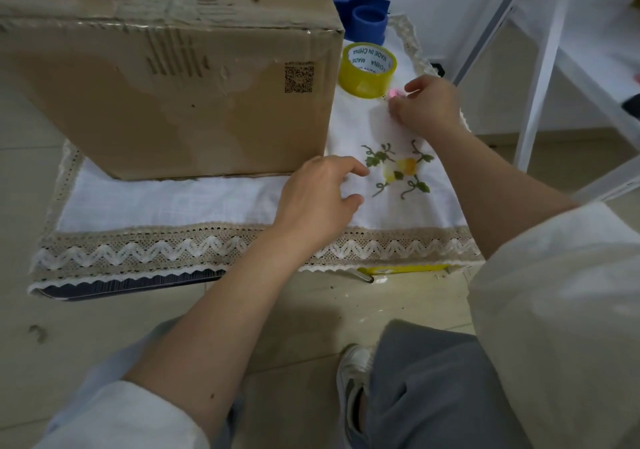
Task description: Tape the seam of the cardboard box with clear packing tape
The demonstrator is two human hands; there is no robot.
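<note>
Cardboard box [166, 78] sits at the left and rear of the low table, on the white lace-edged cloth [166, 202]. Its top face runs out of frame, so I can see only part of the seam; what shows is wrinkled old tape and torn paper. The near wall is scuffed and slightly dented. Judgement: corrugated board, stiff enough at the edges but it will give in the middle of a flap, so press tape down along the seam with a flat palm and steady the box at a corner. Weight unknown; contents hidden.

My left hand [318, 202] hovers over the cloth just beside the box's lower right corner, fingers loosely curled and spread, holding nothing.

Tape roll [367, 69] lies flat on the cloth just right of the box, yellowish-clear with a white printed core. Judgement: light, rigid ring, slick outer face; take it through the core with thumb on the rim. I cannot find the loose end from here.

Behind it, a blue object [367, 15], partly blocked by the box; possibly a dispenser, not certain.

My right hand [427, 105] is near the roll, not touching it, fingertips pinched on something small and pink [394, 94]. Too hidden to identify.
</note>
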